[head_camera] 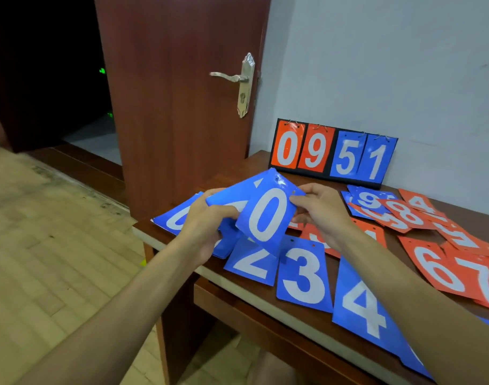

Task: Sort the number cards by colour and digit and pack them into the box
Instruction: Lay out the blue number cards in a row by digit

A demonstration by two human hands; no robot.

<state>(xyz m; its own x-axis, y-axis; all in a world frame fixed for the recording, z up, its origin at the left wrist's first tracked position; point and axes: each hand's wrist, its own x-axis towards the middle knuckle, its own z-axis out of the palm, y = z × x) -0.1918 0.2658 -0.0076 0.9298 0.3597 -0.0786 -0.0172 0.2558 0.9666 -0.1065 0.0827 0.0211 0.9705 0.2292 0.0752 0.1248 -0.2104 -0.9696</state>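
Note:
My left hand (207,226) grips a small fan of blue cards above the table's left end. The front one is a blue 0 card (268,215); my right hand (318,209) pinches its upper right edge. Under the hands another blue 0 card (172,218) lies at the far left. Blue cards 2 (251,262), 3 (304,276) and 4 (362,309) lie in a row along the front edge. Red cards, among them a 6 (435,268) and a 7 (479,279), lie loose on the right. No box is visible.
A scoreboard stand (332,154) showing red 0 9 and blue 5 1 leans on the wall at the back. A mixed heap of blue and red cards (390,209) lies before it. The wooden table (265,312) ends at left beside an open brown door (176,101).

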